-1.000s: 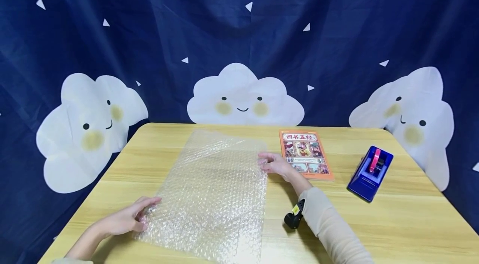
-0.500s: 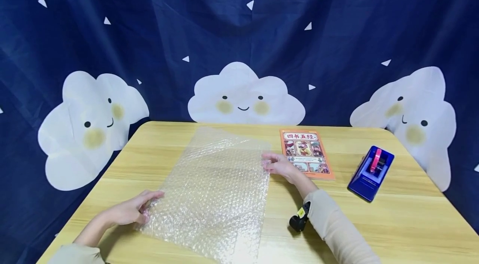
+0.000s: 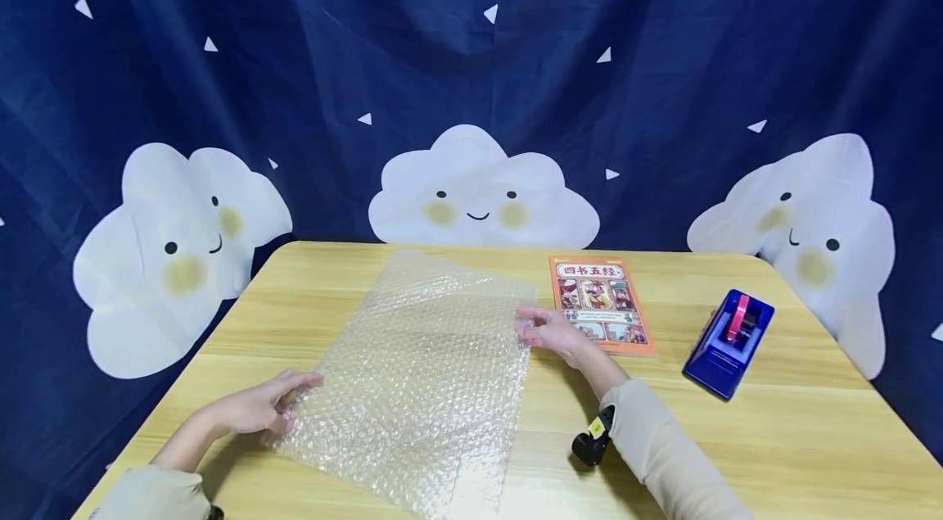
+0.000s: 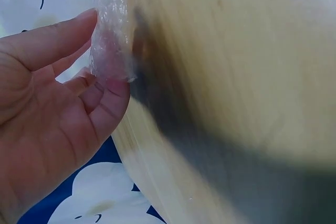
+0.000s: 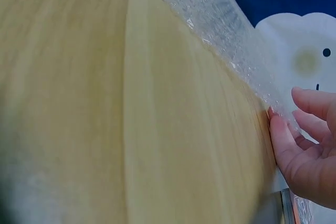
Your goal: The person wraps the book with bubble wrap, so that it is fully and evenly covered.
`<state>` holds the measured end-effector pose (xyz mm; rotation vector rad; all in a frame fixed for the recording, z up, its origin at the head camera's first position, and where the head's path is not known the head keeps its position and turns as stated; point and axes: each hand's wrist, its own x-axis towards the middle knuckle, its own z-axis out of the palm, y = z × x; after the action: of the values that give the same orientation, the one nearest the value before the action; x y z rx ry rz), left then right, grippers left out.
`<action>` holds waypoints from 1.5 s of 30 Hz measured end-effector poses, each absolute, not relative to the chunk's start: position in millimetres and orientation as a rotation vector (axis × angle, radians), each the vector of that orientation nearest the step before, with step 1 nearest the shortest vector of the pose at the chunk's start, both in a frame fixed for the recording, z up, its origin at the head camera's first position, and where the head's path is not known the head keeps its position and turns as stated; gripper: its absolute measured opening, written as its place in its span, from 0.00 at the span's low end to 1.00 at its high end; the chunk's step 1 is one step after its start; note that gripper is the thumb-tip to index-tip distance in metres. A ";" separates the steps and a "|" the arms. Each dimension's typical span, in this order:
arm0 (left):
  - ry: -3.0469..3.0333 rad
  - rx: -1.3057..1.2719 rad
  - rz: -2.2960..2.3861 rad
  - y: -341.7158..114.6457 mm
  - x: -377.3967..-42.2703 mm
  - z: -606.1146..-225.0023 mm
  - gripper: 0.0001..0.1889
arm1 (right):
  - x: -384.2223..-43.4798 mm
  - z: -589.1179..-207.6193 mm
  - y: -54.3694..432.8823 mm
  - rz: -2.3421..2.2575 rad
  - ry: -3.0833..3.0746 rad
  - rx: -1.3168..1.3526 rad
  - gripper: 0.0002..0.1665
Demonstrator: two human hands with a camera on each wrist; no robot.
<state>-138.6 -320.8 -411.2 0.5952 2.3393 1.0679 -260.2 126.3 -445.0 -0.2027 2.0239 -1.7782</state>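
Note:
A sheet of clear bubble wrap [image 3: 420, 373] spreads over the wooden table, its near end shining under the light. At its left edge, my left hand [image 3: 258, 405] holds the near corner; in the left wrist view the wrap [image 4: 109, 30] runs between thumb and fingers. My right hand [image 3: 551, 333] grips the right edge further back, near the book. Seen from the right wrist, that edge of the wrap [image 5: 226, 35] slants down to the fingertips of the right hand [image 5: 310, 145].
An orange-covered comic-style book [image 3: 602, 305] lies just beyond the right hand. Further right stands a blue tape dispenser [image 3: 729, 344] with a pink-red roll. The wooden table [image 3: 781, 454] ends at the back against a dark blue curtain [image 3: 471, 53] printed with white clouds.
Both hands have shifted slightly with the wrap: the left a little forward and right, the right a little to the right. Book and tape dispenser stay in place.

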 end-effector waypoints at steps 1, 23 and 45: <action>2.330 0.595 1.077 -320.8 -139.4 -411.0 0.38 | -258.7 -444.4 126.2 -1.772 2.026 -0.205 0.31; 2.308 0.399 1.011 -313.6 -152.0 -398.6 0.40 | -248.4 -445.2 130.1 -1.703 2.105 -0.122 0.31; 2.313 0.411 1.008 -310.4 -162.9 -399.2 0.41 | -239.9 -438.0 140.5 -1.661 2.115 -0.192 0.30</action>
<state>-162.9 -310.4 -399.2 0.4113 2.3134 1.0078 -239.9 140.5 -438.0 -0.1915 2.1146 -1.6608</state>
